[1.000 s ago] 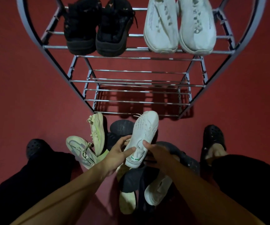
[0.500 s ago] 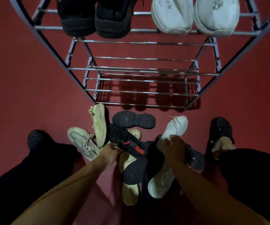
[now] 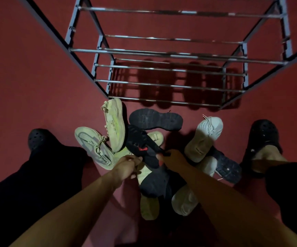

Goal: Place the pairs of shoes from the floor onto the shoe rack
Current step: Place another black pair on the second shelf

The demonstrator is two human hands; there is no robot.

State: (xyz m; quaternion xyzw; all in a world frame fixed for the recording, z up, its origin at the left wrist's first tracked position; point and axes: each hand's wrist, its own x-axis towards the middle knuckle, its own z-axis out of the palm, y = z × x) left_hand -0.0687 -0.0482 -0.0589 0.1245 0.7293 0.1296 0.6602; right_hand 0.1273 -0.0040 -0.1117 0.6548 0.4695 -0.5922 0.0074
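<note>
Black shoe (image 3: 145, 152) atop floor (image 3: 37, 77) pile, just before shoe rack (image 3: 172, 54) front edge. Both hands clamped on it: left hand (image 3: 128, 165), right hand (image 3: 172, 157). Better: lift clear, find mate, fill bare rails.

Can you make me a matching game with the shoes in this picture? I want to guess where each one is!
Things:
1. black shoe with red mark
2. black shoe with its sole up
3. white shoe
4. shoe with letters on it

Places:
A. farthest left in the pile
B. between both hands
C. nearest the rack
D. right side, toe pointing away

Pairs: 1-B, 2-C, 3-D, 4-A
</note>
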